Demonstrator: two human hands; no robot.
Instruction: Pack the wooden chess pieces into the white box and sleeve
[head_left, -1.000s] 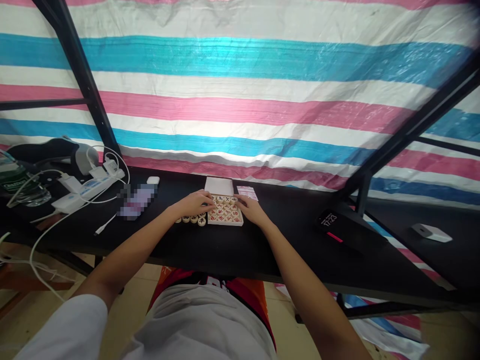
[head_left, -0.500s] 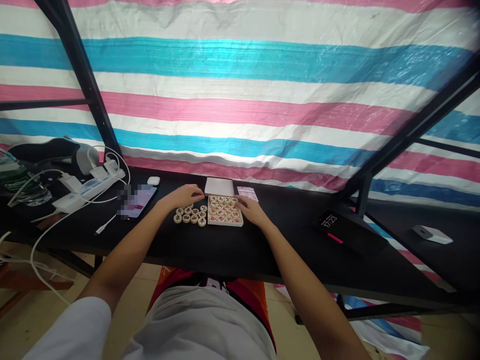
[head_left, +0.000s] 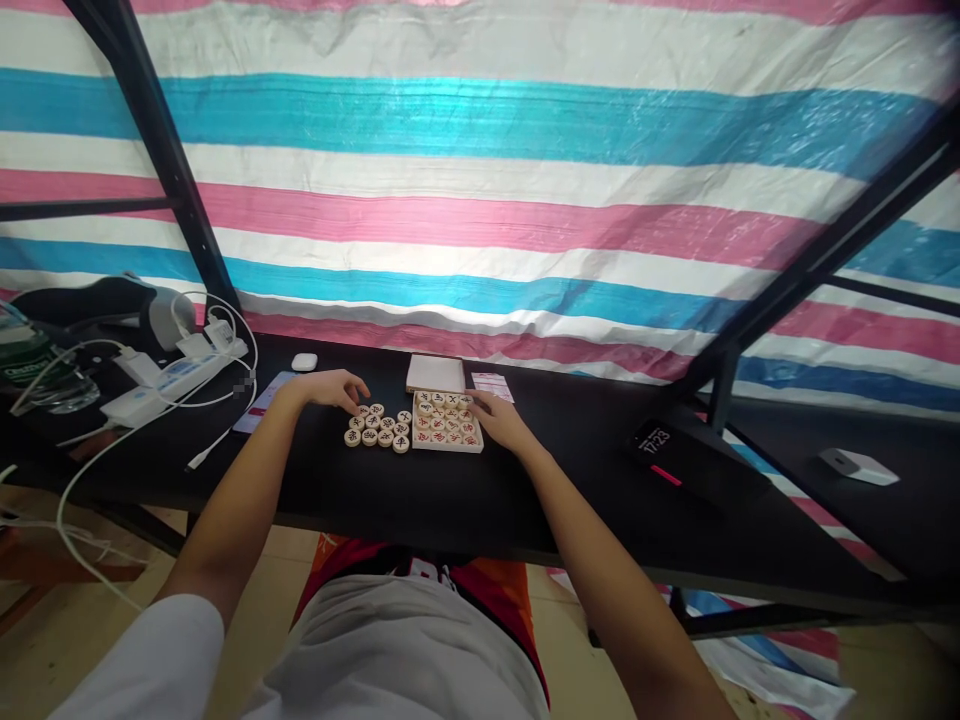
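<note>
Fingers of my left hand [head_left: 328,387]: loosely spread, tips on the far-left corner of the loose game discs [head_left: 377,428], pinching nothing. Fingers of my right hand [head_left: 500,420]: pressed together, laid flat along the right rim of the open box [head_left: 448,448], which holds more discs in rows, just right of the loose cluster. Behind the box: white lid [head_left: 436,373], pink card [head_left: 493,385]. Left: phone [head_left: 259,403], power strip [head_left: 169,378]. Right: second phone [head_left: 660,447]. All on black table [head_left: 420,500]. Beyond: striped tarp [head_left: 480,200]

Makeshift workspace: striped tarp wall [head_left: 480,200], black metal-frame table [head_left: 450,490], power strip [head_left: 172,380].
</note>
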